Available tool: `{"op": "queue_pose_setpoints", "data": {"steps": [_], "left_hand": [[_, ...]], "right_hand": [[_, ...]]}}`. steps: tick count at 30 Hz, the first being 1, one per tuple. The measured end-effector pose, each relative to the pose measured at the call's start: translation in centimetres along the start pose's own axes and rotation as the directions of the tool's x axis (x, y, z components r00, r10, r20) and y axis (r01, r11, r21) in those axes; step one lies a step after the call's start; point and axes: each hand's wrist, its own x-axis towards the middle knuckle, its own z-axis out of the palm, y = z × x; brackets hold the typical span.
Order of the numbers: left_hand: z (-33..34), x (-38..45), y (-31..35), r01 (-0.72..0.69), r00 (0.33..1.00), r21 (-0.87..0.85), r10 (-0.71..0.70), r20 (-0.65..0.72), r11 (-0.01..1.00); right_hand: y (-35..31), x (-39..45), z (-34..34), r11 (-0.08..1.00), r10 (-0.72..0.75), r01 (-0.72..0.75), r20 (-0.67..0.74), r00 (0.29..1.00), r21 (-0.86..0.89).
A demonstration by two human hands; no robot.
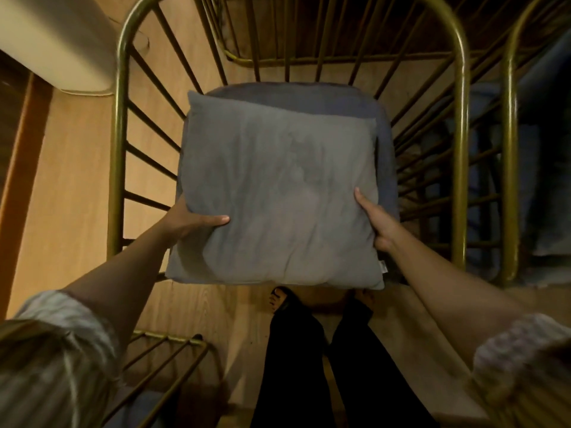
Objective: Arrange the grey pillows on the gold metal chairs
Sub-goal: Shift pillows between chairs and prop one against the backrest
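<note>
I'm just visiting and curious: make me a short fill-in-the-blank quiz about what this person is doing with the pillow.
1. The grey pillow is held by ____ hands: the left hand and the right hand.
2. The pillow is over the seat cushion of a ____-coloured metal chair.
3. The floor looks like it is made of ____.

Missing words: two; gold; wood

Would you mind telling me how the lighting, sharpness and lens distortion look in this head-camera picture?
Head view: dim, warm light, so the wooden floor glows orange while the far side and right edge sink into shadow; the wide lens bows the gold chair frame outward; the grey pillow and both hands, left and right, are reasonably sharp, but the sleeves at the bottom corners are soft; no glare.
</note>
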Motion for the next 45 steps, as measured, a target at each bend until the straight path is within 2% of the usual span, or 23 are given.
{"op": "queue_pose_setpoints", "data": {"steps": [4, 8, 11, 14, 16, 18, 22, 25, 30, 35, 40, 41, 43, 45], "left_hand": [[1.3, -0.7, -2.2, 0.07, 0.996, 0.082, -0.074, 0.042, 0.994], [4.2, -0.4, -3.3, 0.141, 0.99, 0.245, -0.134, -0.044, 0.959], [4.9, -0.2, -3.1, 0.208, 0.977, 0.251, -0.186, -0.107, 0.945], [5.3, -1.1, -1.6, 0.236, 0.97, 0.301, -0.209, -0.122, 0.924], [6.1, -1.6, 0.9, 0.163, 0.985, 0.35, -0.132, -0.112, 0.922], [7.1, -1.5, 4.6, 0.039, 0.996, 0.355, -0.008, -0.087, 0.934], [10.4, -0.7, 13.6, -0.159, 0.984, 0.332, 0.176, -0.022, 0.93], [13.6, -1.1, 19.7, -0.275, 0.96, 0.342, 0.276, 0.048, 0.898], [18.8, -3.3, 27.6, -0.46, 0.885, 0.316, 0.399, 0.24, 0.83], [25.5, -5.0, 34.2, -0.495, 0.858, 0.332, 0.391, 0.334, 0.803], [34.1, -5.7, 38.9, -0.575, 0.792, 0.251, 0.453, 0.41, 0.778], [36.2, -5.3, 39.6, -0.575, 0.789, 0.234, 0.456, 0.413, 0.784], [42.2, 0.9, 39.0, -0.543, 0.803, 0.148, 0.459, 0.381, 0.827], [45.7, 0.4, 40.5, -0.528, 0.805, 0.074, 0.471, 0.361, 0.846]], "right_hand": [[2.4, 0.5, 1.1, 0.998, -0.033, 0.03, -0.049, 0.998, -0.053], [3.1, 0.9, 2.2, 0.988, -0.131, 0.115, -0.175, 0.976, -0.098], [2.6, 0.6, 2.3, 0.984, -0.145, 0.123, -0.173, 0.974, -0.133], [1.4, 0.7, 1.7, 0.988, -0.127, 0.115, -0.113, 0.985, -0.105], [-0.4, 0.6, 1.7, 0.98, -0.16, 0.143, -0.116, 0.98, -0.141], [-3.0, -0.2, 1.9, 0.935, -0.251, 0.212, -0.11, 0.962, -0.285], [-8.9, -3.1, 0.5, 0.705, -0.46, 0.278, -0.122, 0.88, -0.652], [-12.2, -5.8, -1.7, 0.596, -0.546, 0.257, -0.149, 0.825, -0.761], [-16.0, -10.4, -8.4, 0.512, -0.651, 0.215, -0.212, 0.729, -0.832], [-17.0, -13.8, -19.3, 0.62, -0.618, 0.105, -0.401, 0.677, -0.778], [-16.5, -16.6, -31.0, 0.71, -0.555, 0.022, -0.54, 0.633, -0.704], [-16.6, -17.1, -33.3, 0.72, -0.541, 0.007, -0.554, 0.633, -0.694], [-17.0, -17.8, -38.0, 0.738, -0.515, -0.014, -0.578, 0.633, -0.674], [-17.4, -17.9, -42.4, 0.775, -0.49, 0.001, -0.6, 0.632, -0.632]]}}
